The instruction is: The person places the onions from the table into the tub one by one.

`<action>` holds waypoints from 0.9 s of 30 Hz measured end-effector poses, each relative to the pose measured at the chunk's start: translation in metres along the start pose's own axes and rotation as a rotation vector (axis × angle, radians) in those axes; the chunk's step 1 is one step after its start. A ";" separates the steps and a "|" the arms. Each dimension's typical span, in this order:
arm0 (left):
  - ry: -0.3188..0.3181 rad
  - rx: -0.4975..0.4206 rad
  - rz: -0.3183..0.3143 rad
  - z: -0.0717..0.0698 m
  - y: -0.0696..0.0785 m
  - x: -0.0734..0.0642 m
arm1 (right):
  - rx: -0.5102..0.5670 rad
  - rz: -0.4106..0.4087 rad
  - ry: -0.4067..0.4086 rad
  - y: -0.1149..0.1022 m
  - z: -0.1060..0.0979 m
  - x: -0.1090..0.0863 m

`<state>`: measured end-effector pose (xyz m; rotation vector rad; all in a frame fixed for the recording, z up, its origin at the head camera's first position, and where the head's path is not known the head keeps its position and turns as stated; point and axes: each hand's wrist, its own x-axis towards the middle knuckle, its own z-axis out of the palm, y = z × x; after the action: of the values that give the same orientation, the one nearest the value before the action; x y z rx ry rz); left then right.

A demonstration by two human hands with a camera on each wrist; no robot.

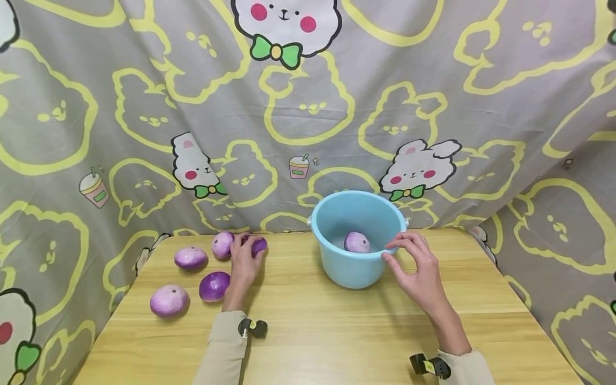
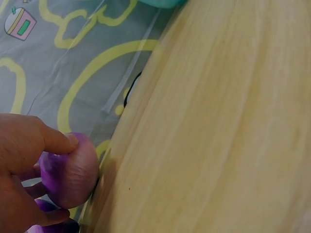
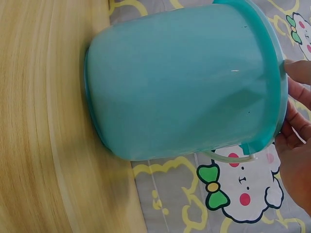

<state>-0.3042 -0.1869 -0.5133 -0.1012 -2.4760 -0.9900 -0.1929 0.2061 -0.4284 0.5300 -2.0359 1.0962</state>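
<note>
My left hand is at the back left of the table, thumb and fingers around a purple onion. In the left wrist view that onion shows its pale end, with the thumb on top. A light blue bucket stands upright right of centre, one onion lying inside it. My right hand holds the bucket's near right rim between thumb and fingers. Seen from the right wrist, the fingertips are on the rim of the bucket.
Several more purple onions lie at the left, among them a pale-topped onion in front and a darker onion beside my left wrist. A patterned curtain hangs behind the wooden table.
</note>
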 end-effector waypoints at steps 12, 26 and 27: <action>0.034 -0.023 0.011 0.000 -0.001 -0.001 | 0.006 -0.023 0.009 -0.015 -0.001 0.004; 0.015 -0.037 -0.018 -0.004 0.007 0.000 | 0.002 -0.016 0.000 0.014 0.001 -0.004; 0.021 -0.042 -0.014 -0.005 0.008 0.000 | 0.004 -0.015 -0.003 0.014 0.001 -0.004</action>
<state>-0.3010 -0.1844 -0.5055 -0.0865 -2.4409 -1.0446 -0.2000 0.2132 -0.4397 0.5487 -2.0298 1.0918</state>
